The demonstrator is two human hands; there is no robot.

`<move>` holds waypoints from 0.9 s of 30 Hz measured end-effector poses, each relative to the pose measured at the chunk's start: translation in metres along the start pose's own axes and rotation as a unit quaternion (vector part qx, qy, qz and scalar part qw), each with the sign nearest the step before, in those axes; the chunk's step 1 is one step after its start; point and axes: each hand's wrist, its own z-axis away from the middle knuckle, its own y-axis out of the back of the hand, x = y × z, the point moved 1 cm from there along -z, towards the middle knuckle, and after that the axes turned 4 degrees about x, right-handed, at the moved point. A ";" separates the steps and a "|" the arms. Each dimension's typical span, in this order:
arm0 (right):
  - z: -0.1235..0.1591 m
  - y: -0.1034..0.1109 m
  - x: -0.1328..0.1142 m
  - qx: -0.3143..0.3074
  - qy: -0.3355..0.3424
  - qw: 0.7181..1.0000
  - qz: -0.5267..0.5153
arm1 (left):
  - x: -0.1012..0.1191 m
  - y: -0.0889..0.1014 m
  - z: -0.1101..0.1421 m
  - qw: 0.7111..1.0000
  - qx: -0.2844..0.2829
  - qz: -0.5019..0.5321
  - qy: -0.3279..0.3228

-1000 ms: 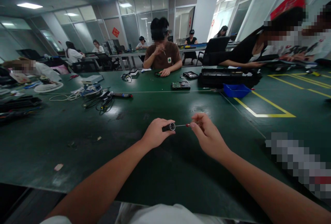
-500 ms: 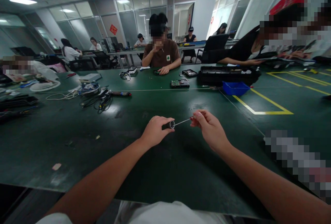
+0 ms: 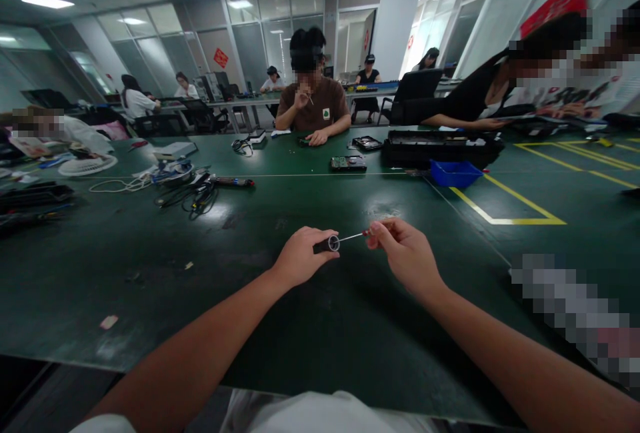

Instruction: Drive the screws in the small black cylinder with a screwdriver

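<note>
My left hand (image 3: 300, 256) is closed around a black cylindrical part (image 3: 325, 244) with a pale ring at its open end, which faces right. A screwdriver (image 3: 353, 237) with a thin metal shaft and a reddish handle end is pinched in my right hand (image 3: 403, 246). Its shaft slants down to the left, with the tip at or inside the ringed opening; exactly where it touches I cannot tell. Most of the handle is hidden by my right fingers. Both hands are above the green table (image 3: 300, 353).
Cables (image 3: 195, 193) lie at the left, beyond my left hand. Opposite me, a person (image 3: 313, 106) handles a small part near a hard drive (image 3: 349, 163). A blue bin (image 3: 456, 172) stands before a long black housing (image 3: 443, 146). A blurred-out object (image 3: 575, 313) lies at right.
The screwdriver's handle end rose, steepening the shaft, then dropped slightly. My right fingers have shifted their grip on it. My left hand keeps its hold on the cylindrical part.
</note>
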 end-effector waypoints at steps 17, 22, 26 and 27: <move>0.009 0.005 -0.016 -0.061 0.153 0.968 0.191 | -0.005 -0.003 0.000 1.000 -0.006 -0.003 -0.003; 0.008 0.005 -0.012 -0.069 0.145 0.972 0.171 | -0.006 -0.002 0.000 1.000 0.007 0.004 0.007; 0.008 0.005 -0.013 -0.079 0.131 0.969 0.192 | -0.006 -0.001 0.000 1.000 0.017 0.012 0.006; 0.009 0.005 -0.013 -0.082 0.134 0.969 0.189 | -0.006 -0.001 0.000 1.000 0.017 0.014 0.007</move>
